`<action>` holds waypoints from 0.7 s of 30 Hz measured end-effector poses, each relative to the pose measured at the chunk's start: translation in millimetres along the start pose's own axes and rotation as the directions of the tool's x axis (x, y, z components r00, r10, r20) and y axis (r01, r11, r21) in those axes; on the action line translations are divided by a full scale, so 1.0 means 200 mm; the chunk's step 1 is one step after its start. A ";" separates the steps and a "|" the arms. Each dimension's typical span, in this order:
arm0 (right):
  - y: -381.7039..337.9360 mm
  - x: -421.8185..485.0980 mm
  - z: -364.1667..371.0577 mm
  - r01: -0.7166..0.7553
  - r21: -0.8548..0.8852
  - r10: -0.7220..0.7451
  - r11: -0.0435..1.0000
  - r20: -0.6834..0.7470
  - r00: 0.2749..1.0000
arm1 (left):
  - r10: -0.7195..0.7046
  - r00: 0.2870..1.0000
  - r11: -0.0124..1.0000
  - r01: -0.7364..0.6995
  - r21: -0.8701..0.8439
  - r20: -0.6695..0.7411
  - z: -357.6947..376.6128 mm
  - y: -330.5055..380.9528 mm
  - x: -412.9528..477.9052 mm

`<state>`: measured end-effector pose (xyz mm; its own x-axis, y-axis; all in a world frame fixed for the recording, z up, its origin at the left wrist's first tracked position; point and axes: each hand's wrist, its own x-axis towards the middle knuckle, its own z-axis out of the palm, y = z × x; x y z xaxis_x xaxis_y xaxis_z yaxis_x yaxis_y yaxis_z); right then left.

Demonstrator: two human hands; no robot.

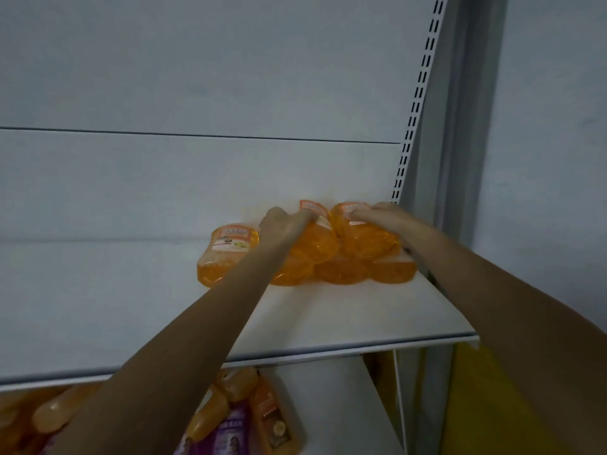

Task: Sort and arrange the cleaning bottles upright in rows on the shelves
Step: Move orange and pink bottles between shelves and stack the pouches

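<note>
**Both hands on the orange bottles, upper shelf, back right corner**

Obs.: a cluster of orange bottles sits on the upper shelf at about 2 o'clock from where the person stands, close to the slotted upright.

Left hand: fingers curled close together over the top of the middle orange bottle, gripping it near its label. Thumb not visible.

Right hand: fingers pressed together and bent over the labelled top of the right orange bottle, holding it. The two held bottles touch each other.

At 9 o'clock of the left hand, the left orange bottle leans back, label up, with no hand on it. At 6 o'clock of the held pair, more orange bottles lie packed against them; I cannot tell the count.

Lower shelf, at 6 to 7 o'clock: a loose heap of orange bottles, a purple-labelled one and a brown-labelled one, lying tilted.
</note>
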<state>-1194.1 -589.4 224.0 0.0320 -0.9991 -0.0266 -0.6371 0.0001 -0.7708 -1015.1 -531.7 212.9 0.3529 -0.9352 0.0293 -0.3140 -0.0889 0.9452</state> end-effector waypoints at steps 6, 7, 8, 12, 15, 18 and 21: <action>0.04 0.05 -0.02 0.078 -0.194 -0.087 0.978 -0.040 0.995 | 0.084 0.983 0.958 -0.034 0.286 -0.164 0.05 0.00 -0.02; 0.03 0.05 -0.02 0.092 -0.218 -0.103 0.972 -0.036 0.994 | 0.074 0.986 0.964 -0.032 0.264 -0.150 0.05 0.00 -0.02; 0.02 0.05 -0.02 0.098 -0.236 -0.109 0.967 -0.031 0.994 | 0.068 0.989 0.971 -0.034 0.237 -0.134 0.05 0.00 -0.03; -0.04 0.02 -0.02 0.164 -0.318 -0.200 0.934 -0.082 0.976 | 0.169 0.982 0.958 -0.145 0.247 -0.082 -0.05 -0.05 -0.07; -0.20 -0.02 0.04 0.279 -0.320 -0.354 0.906 -0.209 0.911 | 0.246 0.963 0.932 -0.205 0.299 -0.105 -0.23 -0.10 -0.12; -0.48 -0.10 0.23 0.479 -0.280 -0.536 0.832 -0.187 0.823 | 0.299 0.938 0.896 -0.214 0.389 -0.173 -0.48 -0.15 -0.18; -0.73 -0.22 0.54 0.635 -0.252 -0.668 0.730 -0.072 0.740 | 0.296 0.925 0.884 -0.169 0.437 -0.241 -0.78 -0.25 -0.27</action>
<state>-1020.3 -540.2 269.3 0.3940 -0.7427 0.5414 -0.6388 -0.6448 -0.4196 -881.2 -423.4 214.1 0.4456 -0.8084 0.3846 -0.7220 -0.0706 0.6882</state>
